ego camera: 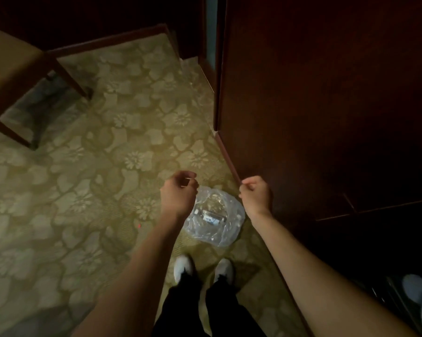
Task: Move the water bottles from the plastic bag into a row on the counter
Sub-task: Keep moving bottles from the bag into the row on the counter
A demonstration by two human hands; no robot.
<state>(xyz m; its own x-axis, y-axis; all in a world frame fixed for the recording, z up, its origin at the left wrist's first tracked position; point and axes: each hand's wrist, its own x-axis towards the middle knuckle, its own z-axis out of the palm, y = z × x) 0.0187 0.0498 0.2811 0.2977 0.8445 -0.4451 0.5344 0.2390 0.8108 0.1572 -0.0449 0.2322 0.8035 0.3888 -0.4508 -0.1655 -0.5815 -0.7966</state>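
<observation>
Forearms: both bare, reaching from the bottom edge forward and down over the floor
Legs: dark trousers (219,310) and two white shoes (184,267) stand on the carpet just behind the bag
Left hand (178,190): hangs above the bag's left edge, fingers curled inward, thumb near the fingertips; whether it pinches the thin plastic cannot be told
Right hand (256,193): hangs above the bag's right side, close to the cabinet's base, fingers curled into a loose fist; whether it holds any plastic cannot be told
Plastic bag (223,229): clear, crumpled, sits on the floor between the two hands and ahead of the shoes
Water bottles (210,216): lie inside the bag, a white cap and pale label showing through the film; their number cannot be told
Carpet (95,166): olive green with a pale flower pattern
Cabinet (326,93): dark reddish wood, fills the right side, its base just beside the bag
Chair (13,76): tan seat on dark wooden legs, far left, well apart from the bag
</observation>
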